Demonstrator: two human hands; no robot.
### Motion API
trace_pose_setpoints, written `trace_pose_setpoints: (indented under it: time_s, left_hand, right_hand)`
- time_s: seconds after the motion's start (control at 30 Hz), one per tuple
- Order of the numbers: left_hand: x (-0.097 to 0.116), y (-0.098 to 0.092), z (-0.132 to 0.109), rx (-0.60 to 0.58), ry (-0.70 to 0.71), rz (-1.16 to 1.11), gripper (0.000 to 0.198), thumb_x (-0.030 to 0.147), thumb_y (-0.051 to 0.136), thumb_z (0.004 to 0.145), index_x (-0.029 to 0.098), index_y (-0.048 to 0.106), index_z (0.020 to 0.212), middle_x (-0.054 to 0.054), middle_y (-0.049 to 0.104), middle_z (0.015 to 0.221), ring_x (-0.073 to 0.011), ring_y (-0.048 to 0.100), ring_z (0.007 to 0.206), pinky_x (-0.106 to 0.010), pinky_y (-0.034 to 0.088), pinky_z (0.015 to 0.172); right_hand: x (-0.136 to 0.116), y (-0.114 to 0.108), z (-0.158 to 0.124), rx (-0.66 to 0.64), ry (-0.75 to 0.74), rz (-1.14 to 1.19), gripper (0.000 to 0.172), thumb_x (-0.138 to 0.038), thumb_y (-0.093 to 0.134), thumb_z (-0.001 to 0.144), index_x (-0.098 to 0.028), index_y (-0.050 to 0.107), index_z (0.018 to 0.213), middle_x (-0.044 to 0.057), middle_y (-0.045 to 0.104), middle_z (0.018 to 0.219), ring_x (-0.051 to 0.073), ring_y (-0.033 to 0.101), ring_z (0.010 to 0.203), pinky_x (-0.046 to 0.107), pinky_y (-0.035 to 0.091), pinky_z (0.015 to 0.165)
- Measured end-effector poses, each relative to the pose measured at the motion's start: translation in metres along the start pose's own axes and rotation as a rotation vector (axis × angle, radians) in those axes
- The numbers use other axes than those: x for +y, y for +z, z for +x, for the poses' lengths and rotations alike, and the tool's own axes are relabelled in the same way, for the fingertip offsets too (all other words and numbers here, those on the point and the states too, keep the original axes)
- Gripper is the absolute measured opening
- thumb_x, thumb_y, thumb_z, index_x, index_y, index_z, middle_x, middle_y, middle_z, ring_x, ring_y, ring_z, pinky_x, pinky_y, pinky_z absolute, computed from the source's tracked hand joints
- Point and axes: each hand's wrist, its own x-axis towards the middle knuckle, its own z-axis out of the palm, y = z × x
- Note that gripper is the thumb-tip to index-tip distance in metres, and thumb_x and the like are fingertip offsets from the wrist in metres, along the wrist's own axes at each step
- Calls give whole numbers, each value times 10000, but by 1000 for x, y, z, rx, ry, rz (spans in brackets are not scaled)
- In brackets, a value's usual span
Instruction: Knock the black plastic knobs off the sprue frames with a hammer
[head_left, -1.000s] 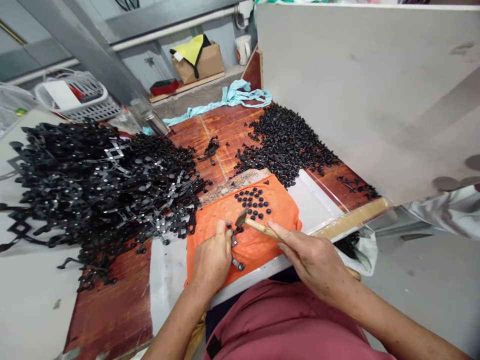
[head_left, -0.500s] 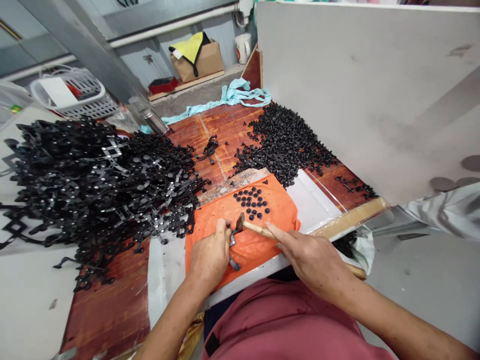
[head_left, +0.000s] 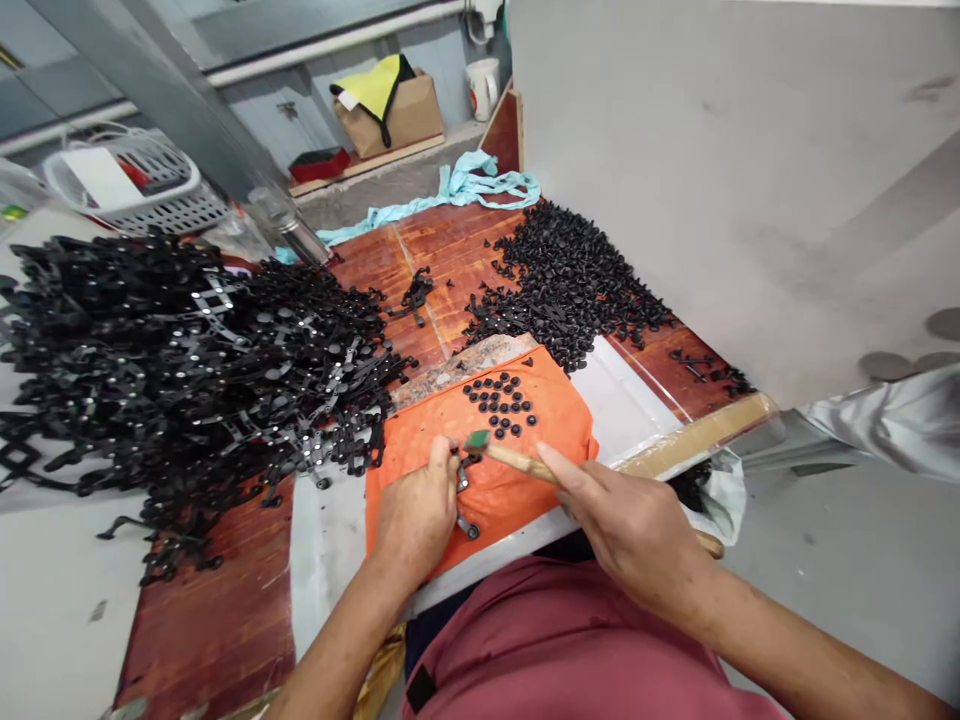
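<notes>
The small wooden-handled hammer (head_left: 517, 461), gripped in the right hand (head_left: 637, 525), is lifted again from the black metal bracket (head_left: 463, 490) pinned by the left hand (head_left: 412, 515); another blow seems due.

small hammer (head_left: 517, 458): pale wooden handle, dull metal head | orange cloth pad (head_left: 517, 480): matt, creased | black linked strips (head_left: 187, 360): glossy metal | reddish-brown tabletop (head_left: 217, 610): glossy wood

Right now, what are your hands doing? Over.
Left hand pins black part on orange cloth. Right hand grips hammer. Nothing in between.
</notes>
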Motion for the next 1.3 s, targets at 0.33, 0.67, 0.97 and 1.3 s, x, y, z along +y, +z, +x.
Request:
trace_pose_setpoints:
  time_s: [0.33, 0.67, 0.97, 1.3]
  left_hand:
    - [-1, 1, 0, -14, -3, -28, 284, 294, 235, 1049, 222, 469, 1194, -22, 698, 705, -267, 711, 698, -319, 268, 557]
    - [-2, 2, 2, 1, -1, -41, 295, 302, 252, 1048, 221, 480, 1217, -27, 696, 710, -270, 709, 697, -309, 256, 564]
    - [-1, 5, 0, 9, -17, -40, 271, 288, 257, 1056, 226, 490, 1179, -11, 674, 665, -249, 695, 655, -302, 241, 549]
    - [-3, 7, 2, 11, -5, -25, 262, 295, 252, 1061, 227, 474, 1181, -5, 672, 668, -239, 687, 647, -302, 243, 549]
  right_hand:
    - [-2, 1, 1, -84, 23, -51, 599, -139, 431, 1005, -259, 284, 1573, -12, 630, 801, 180, 636, 637, 314, 372, 568]
    - [-5, -26, 4, 20, 15, 60, 585, -174, 387, 1047, -286, 229, 1599, -4, 609, 828, 158, 588, 646, 282, 400, 600]
    - [-6, -4, 6, -50, -1, -65, 578, -105, 388, 993, -250, 340, 1551, -6, 596, 778, 160, 571, 589, 304, 341, 553]
    - [-4, -1, 4, -104, 34, -75, 576, -123, 406, 990, -256, 359, 1548, -8, 619, 785, 171, 600, 609, 302, 351, 554]
